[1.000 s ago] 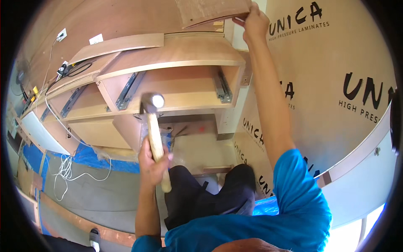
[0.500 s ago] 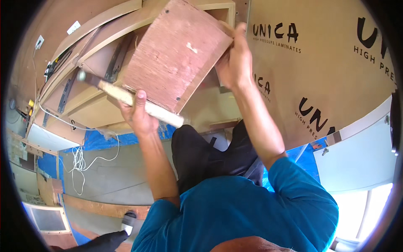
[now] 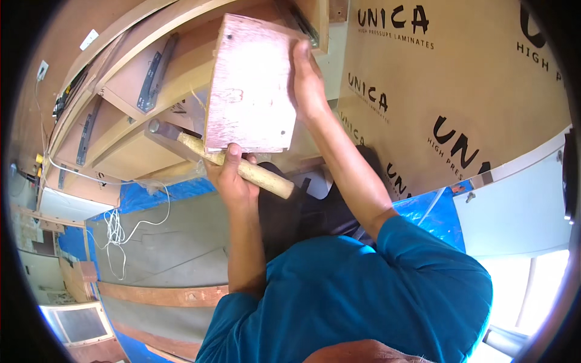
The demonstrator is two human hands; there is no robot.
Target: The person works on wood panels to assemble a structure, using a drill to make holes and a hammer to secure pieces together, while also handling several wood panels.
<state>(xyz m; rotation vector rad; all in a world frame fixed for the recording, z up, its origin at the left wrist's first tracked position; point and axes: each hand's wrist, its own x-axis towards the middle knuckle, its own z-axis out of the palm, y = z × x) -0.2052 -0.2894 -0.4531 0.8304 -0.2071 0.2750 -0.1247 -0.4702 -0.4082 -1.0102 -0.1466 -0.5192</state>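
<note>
A rectangular pinkish plywood board [image 3: 251, 91] with small dark holes near two corners is held up in front of me, bright glare across its face. My right hand [image 3: 309, 88] grips its right edge, the thumb along the edge and the other fingers hidden behind. At its lower edge, my left hand [image 3: 233, 180] is closed around the pale wooden handle of a hammer [image 3: 271, 183], the thumb close against the board. The hammer slants across below the board, its dark metal head toward the upper left. Whether the left fingers also support the board is hidden.
A wooden cabinet frame [image 3: 124, 106] with metal drawer slides [image 3: 154, 75] stands at the left and ahead. A printed brown panel [image 3: 448, 78] rises on the right. White cable [image 3: 115, 236] lies coiled on the grey floor, near blue sheeting [image 3: 142, 199] and a wooden strip [image 3: 163, 294].
The board has turned more upright and its face has tilted into the light. Both hands and the hammer have shifted; the left hand moved right and the right hand slightly left.
</note>
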